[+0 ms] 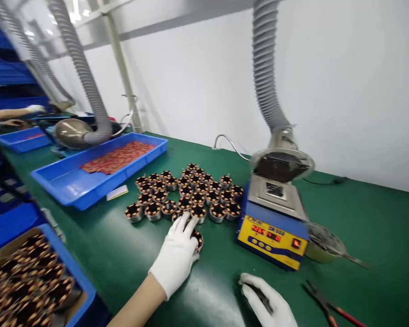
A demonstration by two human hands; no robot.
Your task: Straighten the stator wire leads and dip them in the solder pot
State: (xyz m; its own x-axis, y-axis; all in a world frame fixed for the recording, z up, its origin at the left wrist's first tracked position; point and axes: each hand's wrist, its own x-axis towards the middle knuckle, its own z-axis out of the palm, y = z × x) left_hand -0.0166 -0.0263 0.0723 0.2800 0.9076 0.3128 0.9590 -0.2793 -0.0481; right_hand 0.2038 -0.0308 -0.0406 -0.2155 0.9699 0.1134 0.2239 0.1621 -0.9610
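My left hand (177, 256), in a white glove, reaches over the near edge of a group of motor stators (197, 198). Its thumb and fingers curve around one stator (199, 240), which is partly hidden by the hand. The stators are short metal rings with copper windings and dark centres, standing upright on the green bench. My right hand (267, 299), also gloved, is low in the view, apart from the stators. Its fingers and thumb are curled together around a dark patch; whether that is an object I cannot make out.
A yellow-blue heating unit (272, 243) with a lit red display stands right of the stators, under a fume hood (282, 164). Pliers (322, 302) lie near my right hand. At left are a blue tray (68, 186) of red pieces and a bin (85, 286) of stators. A co-worker's hands (36, 109) show far left.
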